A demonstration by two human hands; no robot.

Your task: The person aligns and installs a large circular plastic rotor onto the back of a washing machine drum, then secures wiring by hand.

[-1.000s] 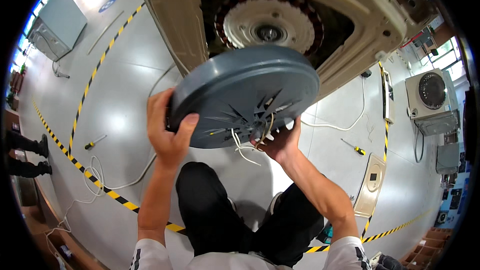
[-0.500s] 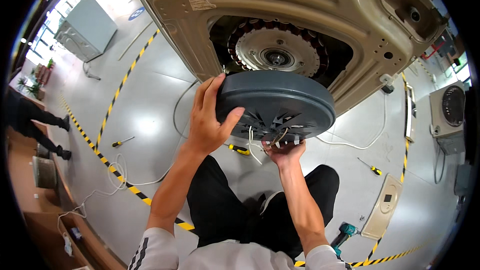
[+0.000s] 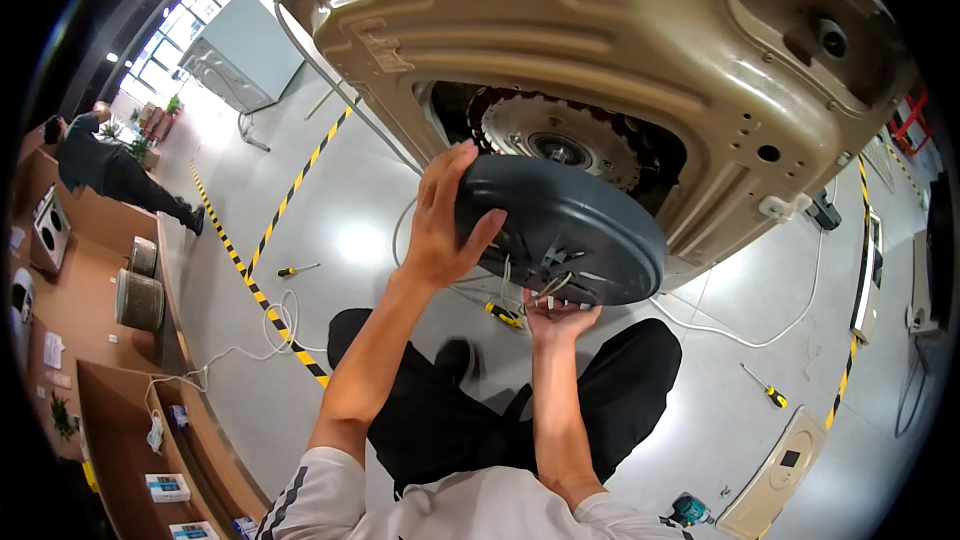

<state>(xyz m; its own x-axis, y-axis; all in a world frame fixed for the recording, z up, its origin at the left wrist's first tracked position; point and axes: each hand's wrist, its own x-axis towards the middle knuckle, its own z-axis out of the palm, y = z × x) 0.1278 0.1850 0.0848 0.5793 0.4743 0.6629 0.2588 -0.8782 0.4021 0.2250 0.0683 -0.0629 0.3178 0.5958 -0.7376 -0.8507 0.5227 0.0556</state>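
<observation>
Above a grey floor point(image 3: 720, 380), just before the opening point(image 3: 655, 148) of a tan machine point(image 3: 600, 30), I hold the dark disc point(image 3: 600, 230), left hand point(image 3: 440, 225) gripping its rim, right hand point(image 3: 562, 319) cupping its lower edge; even support, pale wires point(image 3: 552, 286) untrapped, seems advisable.

Two hands point(image 3: 440, 235) point(image 3: 560, 322), one disc point(image 3: 575, 225), three yellow-handled tools point(image 3: 298, 270) point(image 3: 504, 315) point(image 3: 775, 397)

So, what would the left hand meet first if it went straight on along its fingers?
Probably the motor showing through the panel; depth is unclear, so the panel itself might come first.
</observation>
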